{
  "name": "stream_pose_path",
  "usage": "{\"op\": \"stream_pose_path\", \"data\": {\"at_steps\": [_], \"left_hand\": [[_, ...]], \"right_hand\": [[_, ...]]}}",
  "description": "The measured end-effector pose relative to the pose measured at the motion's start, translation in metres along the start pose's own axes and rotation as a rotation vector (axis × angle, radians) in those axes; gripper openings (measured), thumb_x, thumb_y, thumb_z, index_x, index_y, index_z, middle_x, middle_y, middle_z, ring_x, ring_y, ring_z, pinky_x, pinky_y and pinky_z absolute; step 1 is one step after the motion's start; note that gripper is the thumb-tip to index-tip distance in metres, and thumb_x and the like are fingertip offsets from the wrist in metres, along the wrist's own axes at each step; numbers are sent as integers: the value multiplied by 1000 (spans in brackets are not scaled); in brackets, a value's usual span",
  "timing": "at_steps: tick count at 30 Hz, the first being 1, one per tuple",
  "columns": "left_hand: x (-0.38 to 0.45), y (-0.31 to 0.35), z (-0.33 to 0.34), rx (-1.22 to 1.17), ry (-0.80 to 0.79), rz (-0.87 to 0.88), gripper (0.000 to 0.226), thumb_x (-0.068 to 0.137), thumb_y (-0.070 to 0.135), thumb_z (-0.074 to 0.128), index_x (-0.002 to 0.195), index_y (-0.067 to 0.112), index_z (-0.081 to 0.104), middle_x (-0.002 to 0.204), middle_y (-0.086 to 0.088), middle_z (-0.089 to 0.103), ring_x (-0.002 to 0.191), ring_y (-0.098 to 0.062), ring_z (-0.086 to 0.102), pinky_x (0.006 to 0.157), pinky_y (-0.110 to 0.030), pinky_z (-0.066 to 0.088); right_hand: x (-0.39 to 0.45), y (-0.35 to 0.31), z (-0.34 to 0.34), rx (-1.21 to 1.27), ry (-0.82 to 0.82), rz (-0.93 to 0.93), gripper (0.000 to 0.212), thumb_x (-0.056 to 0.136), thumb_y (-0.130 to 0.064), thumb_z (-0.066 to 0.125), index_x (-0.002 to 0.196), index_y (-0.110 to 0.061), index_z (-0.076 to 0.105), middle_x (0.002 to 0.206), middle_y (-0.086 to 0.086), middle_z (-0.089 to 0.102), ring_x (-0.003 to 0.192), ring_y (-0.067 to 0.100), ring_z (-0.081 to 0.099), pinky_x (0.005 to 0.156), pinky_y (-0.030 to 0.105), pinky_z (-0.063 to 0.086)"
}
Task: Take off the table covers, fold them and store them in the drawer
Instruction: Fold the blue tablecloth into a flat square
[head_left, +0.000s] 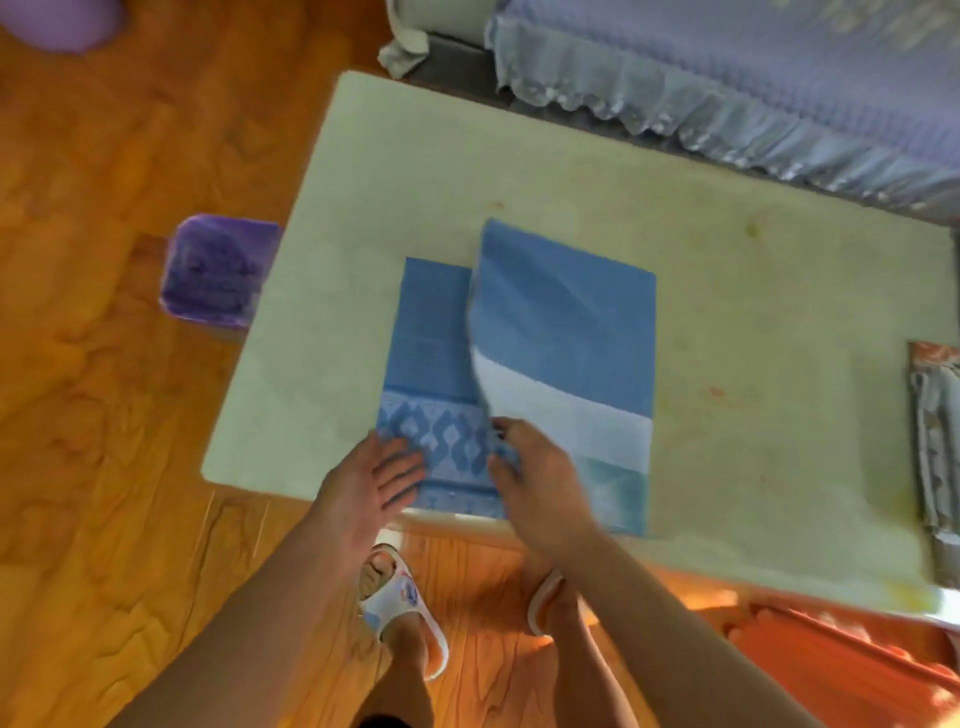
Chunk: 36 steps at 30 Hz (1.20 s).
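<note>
Blue table cover (566, 332) lay half-folded on the pale table (753, 322), near the front edge. Left hand (371, 486) pressed flat, fingers straight, on the patterned border. Right hand (530, 483) was blurred; it seemed to pinch the lifted flap's edge. Another folded cloth (935, 441) sat at the table's right end, cut off by the frame. A purple stool (215, 270) stood partly hidden beside the table.

Warm, bright daylight fills the room, strongest on the wooden floor (104, 415) at the lower right of the frame, where glare washes out the orange. The desk (753, 322) is evenly lit, with soft shadows. Motion blur smears the right hand (535, 488) and the whole picture is slightly soft. Straight edges bow towards the corners.
</note>
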<state>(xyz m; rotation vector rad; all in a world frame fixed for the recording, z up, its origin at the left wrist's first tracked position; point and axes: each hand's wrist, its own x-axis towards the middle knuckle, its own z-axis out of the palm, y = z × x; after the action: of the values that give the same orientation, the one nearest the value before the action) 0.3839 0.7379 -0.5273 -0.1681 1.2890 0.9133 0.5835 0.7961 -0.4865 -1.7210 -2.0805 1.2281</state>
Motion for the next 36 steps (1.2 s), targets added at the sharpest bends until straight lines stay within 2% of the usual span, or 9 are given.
{"op": "stream_pose_path", "data": {"at_steps": [6, 10, 13, 15, 19, 21, 25, 28, 36], "left_hand": [[38, -6, -7, 251, 211, -54, 54, 102, 56, 44, 105, 9, 71, 90, -8, 79, 92, -26, 73, 96, -44, 51], [45, 1, 10, 693, 232, 86, 47, 102, 50, 46, 93, 10, 69, 87, -14, 74, 78, -30, 73, 77, -43, 62], [52, -1, 16, 1007, 297, 217, 35, 102, 39, 52, 91, 8, 65, 91, -9, 68, 76, -22, 65, 65, -32, 50], [54, -4, 18, 1090, 345, 281, 19, 101, 27, 54, 102, 10, 64, 101, -8, 66, 90, -26, 63, 71, -30, 43], [40, -3, 29, 1007, 429, 575, 9, 102, 14, 50, 98, 14, 58, 106, -5, 54, 96, -23, 57, 73, -29, 47], [38, -3, 23, 1008, 554, 645, 10, 101, 15, 52, 101, 11, 61, 114, -8, 49, 105, -24, 50, 84, -34, 50], [45, -3, 5, 1174, 647, 357, 25, 101, 25, 54, 118, 10, 64, 134, -13, 42, 123, -33, 37, 99, -49, 44], [49, -7, 3, 1406, 631, 432, 29, 102, 30, 54, 121, 9, 61, 131, -14, 41, 121, -32, 39, 96, -44, 49], [59, -9, 1, 1299, 696, 569, 28, 107, 21, 43, 112, 1, 62, 113, -18, 57, 100, -35, 58, 84, -44, 50]], "right_hand": [[14, -7, 116, -465, 14, -108, 18, 82, -10, 69, 98, -13, 61, 101, 4, 63, 98, 27, 60, 66, 39, 55], [4, 4, 119, -419, -15, -160, 16, 90, -13, 60, 106, -16, 63, 107, 0, 64, 101, 22, 60, 78, 37, 57], [5, 15, 104, -248, -164, -187, 26, 102, -28, 50, 125, -22, 61, 128, -8, 61, 121, 12, 52, 98, 32, 50], [5, 27, 80, -143, -172, -130, 33, 104, -38, 47, 133, -26, 57, 138, -14, 54, 126, 5, 47, 103, 25, 42], [10, 86, 19, -297, 260, 70, 47, 95, -34, 47, 134, -10, 56, 145, 12, 50, 134, 29, 40, 114, 40, 33], [11, 116, -2, -402, 189, 252, 50, 96, -23, 52, 144, -8, 46, 157, 18, 33, 139, 39, 28, 118, 48, 27], [3, 150, -12, -559, -46, 241, 64, 102, -29, 48, 159, -19, 20, 168, 10, 0, 148, 36, 11, 119, 51, 27], [7, 151, -10, -561, -55, 256, 65, 102, -30, 47, 159, -20, 17, 168, 8, -4, 148, 35, 9, 120, 50, 26], [7, 144, -8, -549, -35, 299, 66, 102, -36, 46, 159, -28, 14, 167, 4, -9, 148, 30, 3, 118, 51, 22]]}}
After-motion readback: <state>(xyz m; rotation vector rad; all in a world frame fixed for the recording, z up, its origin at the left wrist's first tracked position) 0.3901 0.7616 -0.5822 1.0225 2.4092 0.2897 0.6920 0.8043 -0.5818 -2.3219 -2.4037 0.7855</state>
